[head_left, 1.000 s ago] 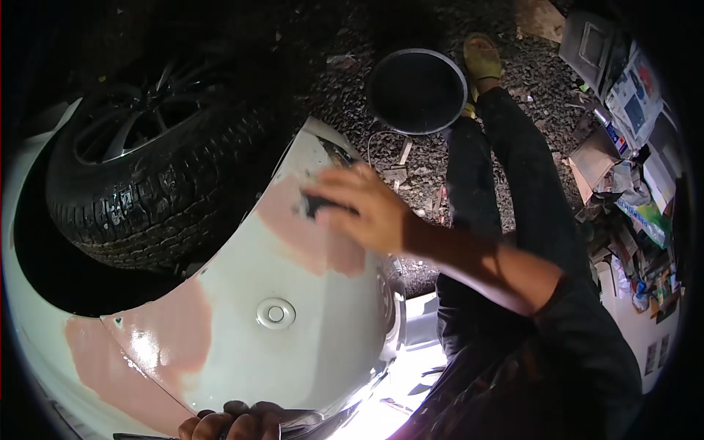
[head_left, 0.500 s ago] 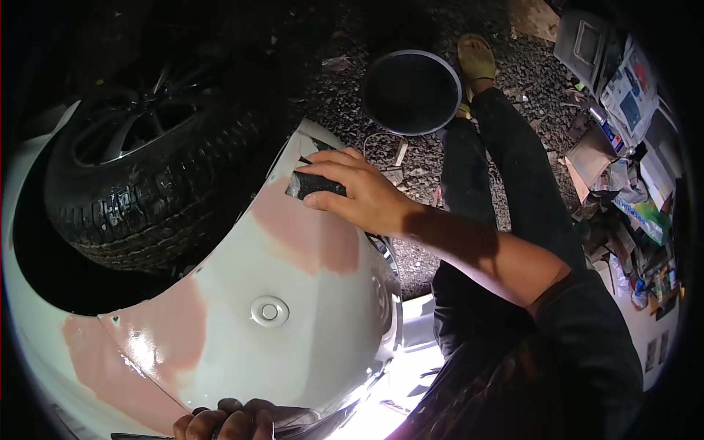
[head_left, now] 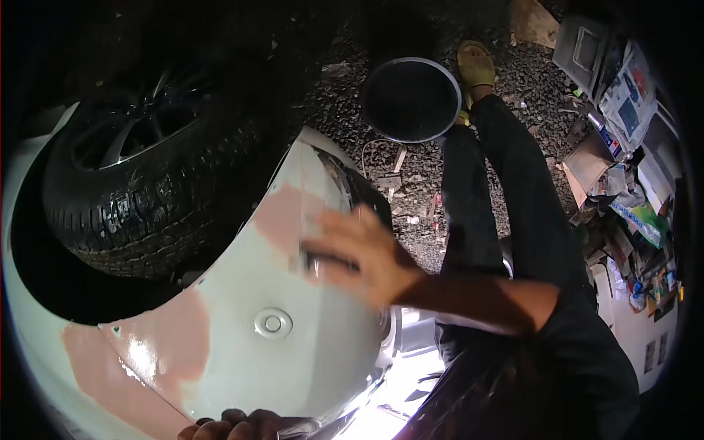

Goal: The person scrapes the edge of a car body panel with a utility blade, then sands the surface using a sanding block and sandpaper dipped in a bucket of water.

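Note:
My right hand (head_left: 359, 257), blurred by motion, is closed around a dark sanding block (head_left: 330, 262). It holds the block against the pale car bumper (head_left: 242, 249), at the lower right edge of the upper pinkish filler patch (head_left: 282, 220). My left hand (head_left: 231, 427) shows only as curled fingers at the bottom edge, by the bumper's lower part; whatever it grips is hidden. Between the hands sits a round cap (head_left: 273, 323) in the bumper. Another pinkish patch (head_left: 165, 345) spans a panel seam at lower left.
A muddy tyre (head_left: 139, 205) fills the wheel arch at left. A round black tub (head_left: 412, 99) stands on gravel near my sandalled foot (head_left: 477, 64). Along the right lie cardboard (head_left: 587, 165), a can (head_left: 605, 136) and mixed scraps. Bright light glares below the bumper.
My right hand has moved down and slightly right across the bumper with the sanding block, uncovering the bumper's upper corner. My left hand sits slightly lower in view.

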### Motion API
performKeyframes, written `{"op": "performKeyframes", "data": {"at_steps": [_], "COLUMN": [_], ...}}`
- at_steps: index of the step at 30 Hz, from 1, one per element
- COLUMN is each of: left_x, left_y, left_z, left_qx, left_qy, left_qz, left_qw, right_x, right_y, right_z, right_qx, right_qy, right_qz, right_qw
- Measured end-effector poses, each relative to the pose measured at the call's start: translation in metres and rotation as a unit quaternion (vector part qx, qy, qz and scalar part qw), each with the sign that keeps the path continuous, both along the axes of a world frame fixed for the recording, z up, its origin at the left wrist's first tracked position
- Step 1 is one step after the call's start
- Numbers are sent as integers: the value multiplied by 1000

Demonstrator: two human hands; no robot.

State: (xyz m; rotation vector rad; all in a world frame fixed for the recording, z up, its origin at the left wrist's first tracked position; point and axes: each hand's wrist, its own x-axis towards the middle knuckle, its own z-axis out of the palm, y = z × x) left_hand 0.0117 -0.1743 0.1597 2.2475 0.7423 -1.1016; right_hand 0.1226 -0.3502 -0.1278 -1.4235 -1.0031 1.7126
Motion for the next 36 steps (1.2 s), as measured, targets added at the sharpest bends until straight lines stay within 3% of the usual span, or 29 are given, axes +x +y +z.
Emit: {"op": "performKeyframes", "data": {"at_steps": [1,3,5,6,9,10,11,14,15,17,19,20,21,23,24,27,28,31,32,33,36], "left_x": [0,3,5,7,4,4,3,5,7,5,2,2,1,1,2,2,2,1,0,2,1], "left_y": [-1,-1,0,2,3,2,2,4,4,5,4,4,4,3,4,3,3,2,2,1,3], "left_z": [-3,-2,0,0,0,-1,-1,3,3,6,5,4,3,4,2,3,2,-1,0,2,4], "left_qx": [4,2,-8,-13,-14,-12,-17,-27,-25,-27,-28,-32,-29,-22,-20,-18,-14,-15,-15,-12,-17], "left_qy": [0,8,14,17,10,8,8,26,29,29,26,28,23,17,12,11,7,3,5,6,8], "left_qz": [1,4,7,12,13,11,9,14,17,18,11,12,9,3,6,10,5,-1,-1,-1,-7], "left_qw": [1000,1000,1000,1000,1000,1000,1000,999,999,999,999,999,999,1000,1000,1000,1000,1000,1000,1000,1000], "right_x": [8,10,5,1,7,0,9,10,8,7,13,17,20,6,11,2,5,6,3,3,-4], "right_y": [-2,-5,3,13,3,-6,-6,-1,10,21,2,5,4,0,21,31,21,9,13,30,37], "right_z": [26,17,-29,-55,-17,10,30,-25,-50,-49,-11,19,23,-22,-34,-36,-22,-8,-24,-39,-47], "right_qx": [-5,34,16,-56,-11,27,-9,36,-24,-86,5,-5,-7,60,-39,-108,-64,-9,13,-86,-82], "right_qy": [43,59,34,12,24,-24,67,28,24,-16,14,28,55,38,61,30,3,64,24,44,-8], "right_qz": [4,-1,-17,-19,-6,0,-47,-9,-9,18,20,45,29,-14,-6,-16,37,-24,-19,-4,-19], "right_qw": [999,998,999,998,1000,999,997,999,999,996,1000,999,998,997,997,994,997,998,999,995,996]}}
